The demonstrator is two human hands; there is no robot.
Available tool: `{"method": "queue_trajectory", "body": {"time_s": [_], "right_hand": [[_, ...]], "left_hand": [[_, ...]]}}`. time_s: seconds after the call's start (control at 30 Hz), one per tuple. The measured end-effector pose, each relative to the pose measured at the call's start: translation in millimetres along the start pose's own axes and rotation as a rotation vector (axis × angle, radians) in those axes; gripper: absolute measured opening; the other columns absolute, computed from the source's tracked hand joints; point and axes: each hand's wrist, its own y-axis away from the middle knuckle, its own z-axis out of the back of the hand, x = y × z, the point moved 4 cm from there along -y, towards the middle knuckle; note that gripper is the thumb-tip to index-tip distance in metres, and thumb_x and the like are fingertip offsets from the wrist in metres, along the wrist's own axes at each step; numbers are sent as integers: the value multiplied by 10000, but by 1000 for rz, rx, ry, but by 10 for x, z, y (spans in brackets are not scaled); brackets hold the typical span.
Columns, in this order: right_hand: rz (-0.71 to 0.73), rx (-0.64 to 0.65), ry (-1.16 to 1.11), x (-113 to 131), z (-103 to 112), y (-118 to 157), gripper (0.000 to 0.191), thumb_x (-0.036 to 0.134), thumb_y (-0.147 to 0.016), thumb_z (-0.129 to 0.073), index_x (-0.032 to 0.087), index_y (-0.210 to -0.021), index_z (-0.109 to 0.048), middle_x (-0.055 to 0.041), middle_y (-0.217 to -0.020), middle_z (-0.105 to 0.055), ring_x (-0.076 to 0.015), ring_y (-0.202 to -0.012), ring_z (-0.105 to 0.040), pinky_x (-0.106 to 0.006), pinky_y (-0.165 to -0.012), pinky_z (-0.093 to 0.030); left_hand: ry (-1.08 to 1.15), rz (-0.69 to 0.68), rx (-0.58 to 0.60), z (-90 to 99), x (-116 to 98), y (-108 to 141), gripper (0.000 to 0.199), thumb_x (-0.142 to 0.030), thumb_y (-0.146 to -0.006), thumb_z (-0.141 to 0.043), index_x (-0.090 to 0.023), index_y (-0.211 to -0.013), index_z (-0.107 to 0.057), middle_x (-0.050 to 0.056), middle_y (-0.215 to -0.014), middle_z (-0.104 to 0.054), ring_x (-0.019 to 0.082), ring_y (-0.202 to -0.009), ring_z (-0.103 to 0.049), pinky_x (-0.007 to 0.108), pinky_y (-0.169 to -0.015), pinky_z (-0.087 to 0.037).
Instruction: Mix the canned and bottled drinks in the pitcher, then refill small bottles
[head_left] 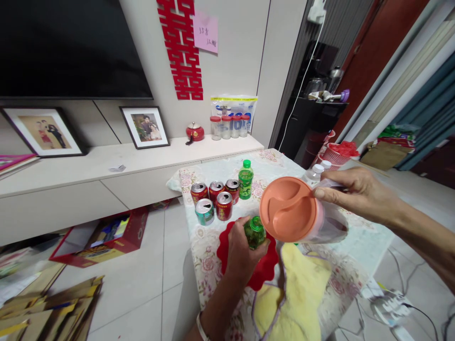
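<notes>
My left hand (242, 248) is wrapped round a green plastic bottle (255, 236), which stands over a red scalloped mat (266, 271) with its neck up. In my right hand (350, 189) is a clear pitcher with an orange lid (289, 208); my fingers close on its handle side. The pitcher is tilted left, its lid facing me and its edge close to the bottle's neck. Whether any liquid is flowing I cannot tell. Beyond my left hand stand several drink cans (224, 206) and a green-capped bottle (245, 180).
A yellow cloth (302, 289) lies at the table's near side. Clear bottles (314, 173) stand behind the pitcher. Red-lidded jars (226, 128) and framed photos (145, 128) line the white cabinet. A power strip (391, 308) with cables lies on the floor at right.
</notes>
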Motion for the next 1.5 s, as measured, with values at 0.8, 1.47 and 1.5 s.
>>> {"method": "queue_trajectory", "body": {"time_s": [0.8, 1.47, 1.5], "right_hand": [[16, -5, 13, -58, 5, 25, 527, 553, -918, -680, 201, -588, -466, 67, -579, -306, -86, -508, -295, -231, -446, -218], [1, 10, 21, -73, -4, 22, 542, 588, -916, -672, 203, -591, -470, 64, -585, -308, -91, -518, -296, -238, -456, -219], [8, 8, 24, -70, -3, 21, 536, 578, -918, -672, 202, -592, -474, 65, -584, -310, -90, -516, -296, -238, -455, -218]], "left_hand": [[-5, -10, 3, -13, 10, -1, 600, -302, -682, -807, -209, -1218, -555, 114, -1146, -712, 307, -1082, -701, 486, -928, -579], [-14, -10, 9, -15, 24, 2, 618, -306, -690, -814, -216, -1241, -549, 114, -1168, -708, 305, -1114, -687, 483, -963, -561], [-14, -7, 11, -14, 24, 1, 622, -306, -686, -816, -216, -1241, -549, 113, -1166, -708, 304, -1109, -689, 481, -959, -562]]}}
